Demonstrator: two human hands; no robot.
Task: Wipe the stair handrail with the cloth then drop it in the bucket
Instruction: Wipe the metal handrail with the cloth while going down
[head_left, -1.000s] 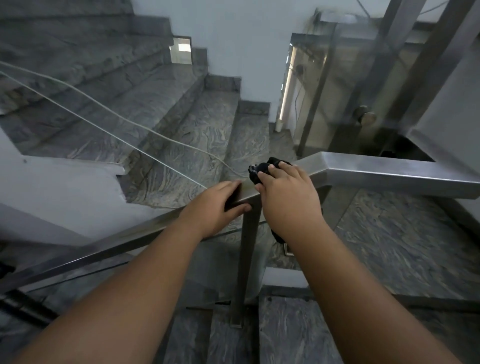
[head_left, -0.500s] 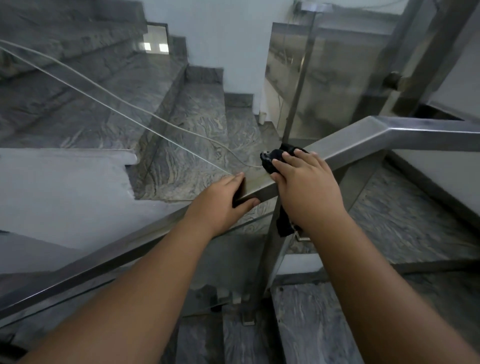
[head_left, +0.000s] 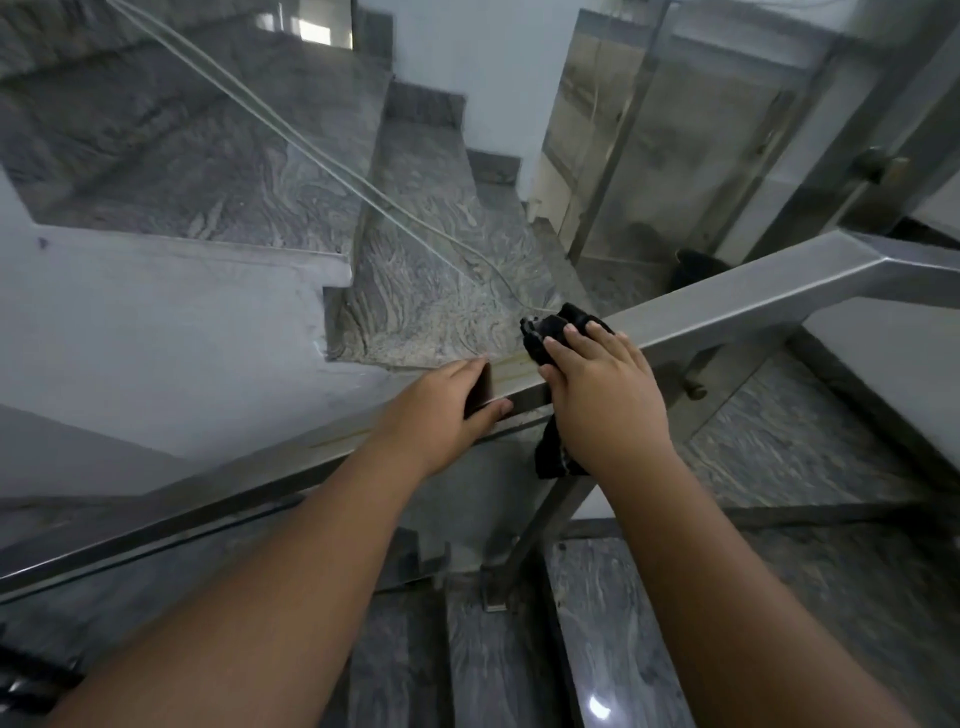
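hands (head_left: 602, 395) gripping handrail (head_left: 727, 301), cloth (head_left: 550, 332) — overhanging edge

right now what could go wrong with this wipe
1. The cloth is only pressed flat under the right hand, with one end hanging off the rail. It could slip and drop down the stairwell.
2. The left hand grips the rail just behind the cloth, so a backward stroke may bump it.
3. A dark shape below may be the bucket; it is too unclear to tell, so the drop may need a walk.
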